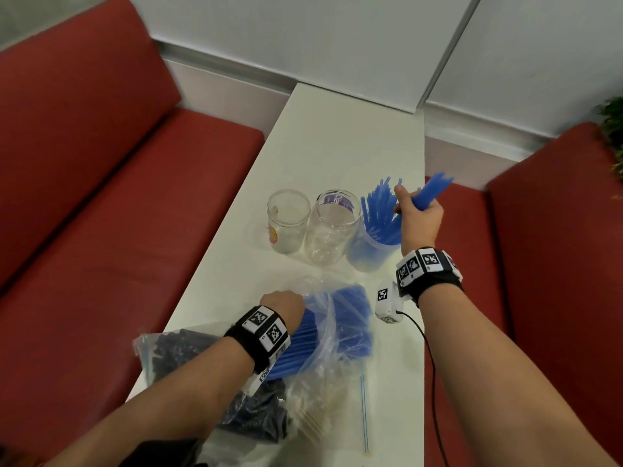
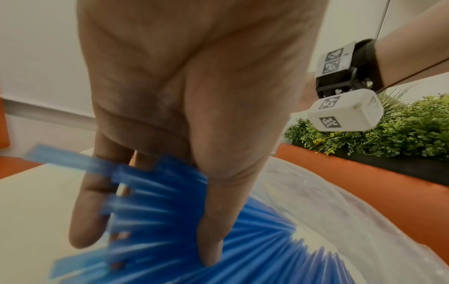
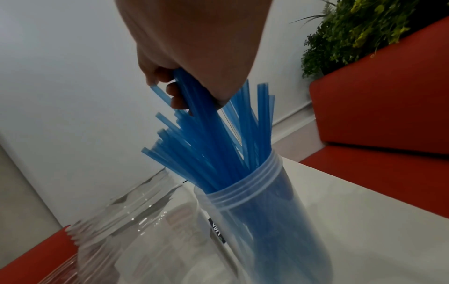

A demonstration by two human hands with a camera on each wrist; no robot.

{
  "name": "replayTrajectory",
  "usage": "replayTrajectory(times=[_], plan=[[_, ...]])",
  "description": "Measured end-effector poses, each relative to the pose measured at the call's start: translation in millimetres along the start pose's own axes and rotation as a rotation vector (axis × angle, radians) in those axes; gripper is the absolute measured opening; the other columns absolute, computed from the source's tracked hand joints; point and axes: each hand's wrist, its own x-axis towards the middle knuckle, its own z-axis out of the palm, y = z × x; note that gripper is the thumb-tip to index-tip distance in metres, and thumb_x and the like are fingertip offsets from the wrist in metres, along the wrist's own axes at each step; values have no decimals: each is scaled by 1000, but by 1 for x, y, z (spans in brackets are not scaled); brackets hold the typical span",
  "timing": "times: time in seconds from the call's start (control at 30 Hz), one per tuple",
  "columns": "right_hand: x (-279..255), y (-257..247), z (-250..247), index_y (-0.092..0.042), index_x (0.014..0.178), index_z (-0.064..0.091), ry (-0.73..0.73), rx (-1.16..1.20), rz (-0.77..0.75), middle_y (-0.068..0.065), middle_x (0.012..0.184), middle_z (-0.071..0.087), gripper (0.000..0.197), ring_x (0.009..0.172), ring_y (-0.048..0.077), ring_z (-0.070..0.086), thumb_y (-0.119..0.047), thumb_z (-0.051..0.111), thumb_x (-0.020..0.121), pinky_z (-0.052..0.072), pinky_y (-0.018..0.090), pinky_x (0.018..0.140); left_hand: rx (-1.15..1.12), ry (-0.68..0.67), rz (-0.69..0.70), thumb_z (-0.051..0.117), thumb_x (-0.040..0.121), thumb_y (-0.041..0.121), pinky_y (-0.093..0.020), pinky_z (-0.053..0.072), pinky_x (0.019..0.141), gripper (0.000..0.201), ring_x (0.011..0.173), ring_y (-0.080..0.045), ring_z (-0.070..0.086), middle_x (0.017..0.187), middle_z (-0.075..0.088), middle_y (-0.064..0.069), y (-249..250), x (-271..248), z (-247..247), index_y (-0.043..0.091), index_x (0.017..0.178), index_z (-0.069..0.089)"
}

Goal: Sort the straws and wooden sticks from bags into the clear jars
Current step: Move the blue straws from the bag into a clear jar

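Three clear jars stand in a row on the white table (image 1: 337, 136): a small empty jar (image 1: 288, 220), a middle empty jar (image 1: 332, 227), and a right jar (image 1: 371, 244) holding several blue straws (image 3: 218, 153). My right hand (image 1: 416, 210) grips a bundle of blue straws (image 1: 433, 192) above the right jar's mouth (image 3: 245, 184), their lower ends inside it. My left hand (image 1: 283, 306) reaches into a clear bag (image 1: 337, 318) and grips a bunch of blue straws (image 2: 170, 211) there.
A bag of dark straws (image 1: 188, 352) and a bag of pale wooden sticks (image 1: 313, 402) lie near the table's front edge. One thin blue straw (image 1: 364, 412) lies loose. Red benches (image 1: 135, 214) flank the table; a green plant (image 3: 359, 28) stands at the right.
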Motion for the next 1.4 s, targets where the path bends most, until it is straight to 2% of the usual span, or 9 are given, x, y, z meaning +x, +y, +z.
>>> replayTrajectory(times=[0.13, 0.3, 0.57, 0.77, 0.9, 1.07, 1.2, 1.27, 1.4], plan=[[3, -5, 0, -16, 81, 60, 42, 87, -60, 6, 75, 65, 23, 64, 11, 64, -28, 79, 85, 55, 29, 72, 17, -38, 0, 48, 100, 10, -34, 50, 97, 29, 117, -23, 60, 131, 58, -7, 0, -3, -3, 7, 128, 56], [0, -11, 2, -21, 85, 60, 62, 83, -154, -9, 71, 64, 15, 73, 14, 66, -26, 74, 89, 58, 31, 78, 20, -44, -33, 49, 101, 11, -34, 50, 99, 28, 119, -22, 59, 132, 59, -6, 2, -4, -5, 8, 127, 58], [-7, -15, -10, -27, 97, 64, 69, -16, -220, -4, 96, 73, 19, 89, 3, 65, -41, 53, 100, 45, 9, 77, 26, -14, -56, 49, 101, 13, -33, 50, 96, 27, 118, -22, 59, 131, 60, -5, 0, -11, -8, 9, 125, 61], [-17, 0, -16, -17, 123, 66, -88, -160, -89, -3, 111, 69, 23, 106, 10, 63, -20, 56, 102, 49, 26, 97, 33, 11, -75, 51, 100, 13, -31, 49, 93, 26, 118, -21, 60, 129, 61, -4, 0, -21, -8, 11, 122, 62], [-16, -13, -25, -25, 131, 60, 30, -122, -172, -6, 114, 70, 32, 112, 9, 64, -31, 58, 100, 49, 22, 99, 66, 60, -66, 52, 99, 13, -29, 49, 89, 24, 116, -19, 60, 127, 62, -2, -1, -28, -12, 13, 120, 63], [-22, -11, -28, -15, 154, 41, -248, -495, -134, 9, 160, 39, 46, 152, 25, 27, -26, 42, 109, 24, 33, 120, 99, 70, -47, 50, 99, 13, -31, 49, 90, 27, 117, -21, 60, 127, 62, -4, -2, -36, -16, 13, 123, 61], [-45, -35, -31, -22, 156, 35, -118, -418, -403, 1, 163, 33, 55, 155, 17, 15, -17, 48, 103, 18, 31, 123, 131, 48, -37, 50, 98, 12, -31, 48, 84, 26, 114, -22, 62, 125, 63, -5, -5, -45, -24, 12, 121, 63], [-67, -41, -25, -26, 149, 44, -309, -413, -400, -7, 152, 47, 58, 145, 11, 37, -7, 49, 95, 30, 30, 119, 149, 37, -42, 50, 98, 12, -31, 47, 80, 25, 111, -21, 62, 123, 64, -4, -6, -50, -32, 12, 118, 64], [-136, -21, 3, -35, 150, 42, -1097, -712, -194, -7, 142, 56, 75, 127, 14, 54, -10, 66, 84, 44, 37, 110, 185, 57, -29, 53, 97, 15, -31, 45, 82, 24, 112, -20, 61, 123, 64, -1, -4, -69, -57, 13, 118, 64]])
